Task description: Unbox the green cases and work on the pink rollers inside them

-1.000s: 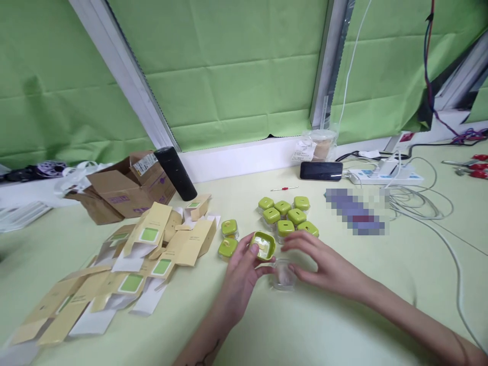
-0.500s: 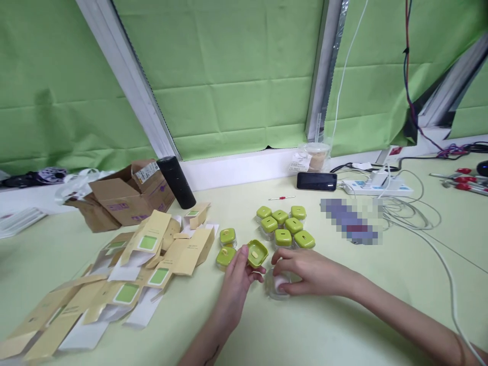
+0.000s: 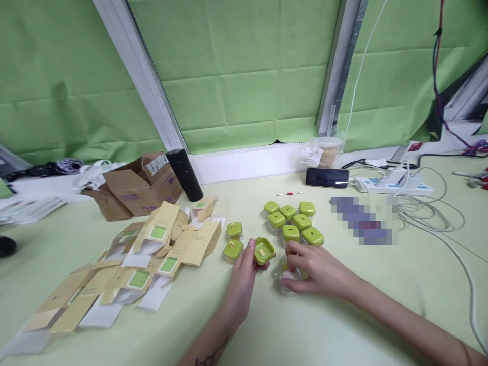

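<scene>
My left hand (image 3: 246,274) grips a green square lid (image 3: 264,251) by its edge, with the hollow inner side facing up and a pale oval piece in its middle. To the right, my right hand (image 3: 316,269) has thumb and fingers closed at a small clear container (image 3: 285,291) on the table. A whitish piece (image 3: 290,276) shows between those fingertips, partly hidden by them. Just left of the lid stand two green-lidded containers (image 3: 234,230). Behind my right hand several more green-lidded containers (image 3: 302,221) are grouped together.
Opened tan cardboard packages (image 3: 152,264) lie spread on the left. Behind them are a brown carton (image 3: 143,190) and a black cylinder (image 3: 185,175). At the back right sit a phone (image 3: 327,178), a small red-and-silver tool (image 3: 290,193), a power strip (image 3: 396,186) and coiled cables (image 3: 423,206).
The whole view has shifted, so things appear slightly further right and higher. The lid stays in my left hand, and my right fingers remain at the clear container.
</scene>
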Tool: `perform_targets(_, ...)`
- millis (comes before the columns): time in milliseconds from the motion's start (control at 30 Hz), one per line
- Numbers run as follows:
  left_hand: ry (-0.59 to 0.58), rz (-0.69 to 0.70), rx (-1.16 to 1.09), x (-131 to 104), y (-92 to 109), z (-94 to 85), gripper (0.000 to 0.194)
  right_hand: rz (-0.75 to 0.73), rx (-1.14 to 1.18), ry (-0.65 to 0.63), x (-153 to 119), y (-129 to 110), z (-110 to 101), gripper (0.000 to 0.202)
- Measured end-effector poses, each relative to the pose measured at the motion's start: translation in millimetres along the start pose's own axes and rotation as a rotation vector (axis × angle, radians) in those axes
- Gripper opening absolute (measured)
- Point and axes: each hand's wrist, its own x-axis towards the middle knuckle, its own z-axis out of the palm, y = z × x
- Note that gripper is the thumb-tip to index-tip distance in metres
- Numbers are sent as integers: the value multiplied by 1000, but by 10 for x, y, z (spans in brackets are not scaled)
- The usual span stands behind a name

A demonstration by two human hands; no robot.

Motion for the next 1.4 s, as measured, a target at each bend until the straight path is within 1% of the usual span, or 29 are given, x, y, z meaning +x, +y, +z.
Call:
perform_targets(167,-38,-81,-96,12,27,0,44,80,145,-91,-47,1,-104,21)
perform_targets(267,-39,-108,-101,3,40,10,47,92,221,-147,-61,-5,-141,21)
perform_targets(300,-37,-115,-93,-1,44,15,48,92,233,-148,-64,-8,-139,20)
perform_targets(367,-42,-118,-79,-9,50,23,49,98,246,-92,-67,-12,-116,17)
perform_targets(433,-47,-113,-56,-12,51,28,49,115,280,7,-65,0,-87,13)
perform_targets(567,-14,-72,41,-1,25,21,49,186,508,177,-48,77,-65,8)
perform_targets(633,-16,-45,96,6,2,16,49,229,613,225,-38,111,-63,8)
perform_targets(700,-40,-24,144,12,-21,14,48,255,653,208,-33,116,-52,8)
perform_targets(800,-52,-8,226,24,-48,13,46,261,614,128,-34,77,-18,8)
perform_targets(867,-34,-38,259,35,-62,10,47,257,589,112,-37,50,-5,8)
perform_targets(1000,5,-97,266,49,-72,2,48,277,564,220,-41,50,-49,9)
perform_targets(1067,25,-66,299,49,-64,-2,47,300,554,254,-47,69,-87,9)
perform_targets(1133,61,-6,337,50,-52,-10,44,309,508,245,-56,87,-108,9)
perform_targets(1200,105,51,360,55,-40,-23,42,265,390,232,-63,93,-95,11)
perform_targets(1300,156,93,343,70,-31,-49,44,104,222,236,-65,58,-12,18)
perform_targets(1400,180,136,288,71,-14,-61,47,-35,236,257,-63,-14,72,24)
